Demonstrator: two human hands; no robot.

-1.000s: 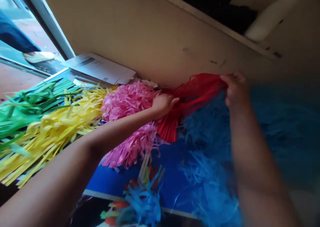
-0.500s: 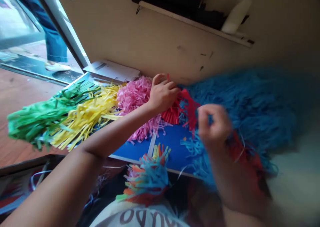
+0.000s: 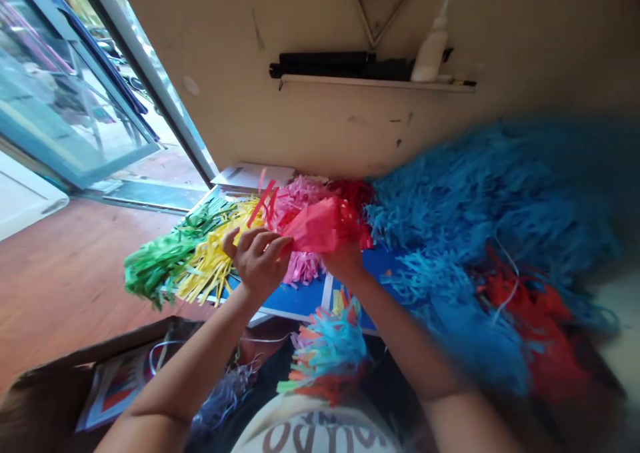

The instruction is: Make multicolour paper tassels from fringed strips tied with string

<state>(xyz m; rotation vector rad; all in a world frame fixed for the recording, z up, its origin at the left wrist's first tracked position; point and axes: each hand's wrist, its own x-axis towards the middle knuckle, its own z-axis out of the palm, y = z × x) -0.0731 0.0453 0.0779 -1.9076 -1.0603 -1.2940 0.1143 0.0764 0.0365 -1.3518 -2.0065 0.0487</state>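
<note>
A strip of red fringed tissue paper (image 3: 314, 226) stretches between my two hands above the blue board (image 3: 295, 300). My left hand (image 3: 260, 261) pinches its left end, with some fringe sticking up behind the fingers. My right hand (image 3: 344, 261) grips the other end from below; its fingers are mostly hidden by the paper. Behind the hands lie bunches of pink fringe (image 3: 303, 190), yellow fringe (image 3: 213, 260), green fringe (image 3: 165, 260) and darker red fringe (image 3: 353, 192). A multicoloured fringed bundle (image 3: 333, 343) rests against my lap.
A large heap of blue fringe (image 3: 480, 193) fills the right side, with red paper (image 3: 535, 313) near it. On the wall a shelf (image 3: 360, 83) carries a white bottle (image 3: 431, 50). A cardboard box (image 3: 45, 393) stands lower left; a glass door (image 3: 75, 106) is beyond.
My right hand has moved left, close to my left hand, and both now hold the red paper nearer me. My left hand has shifted left and down. The view has swung.
</note>
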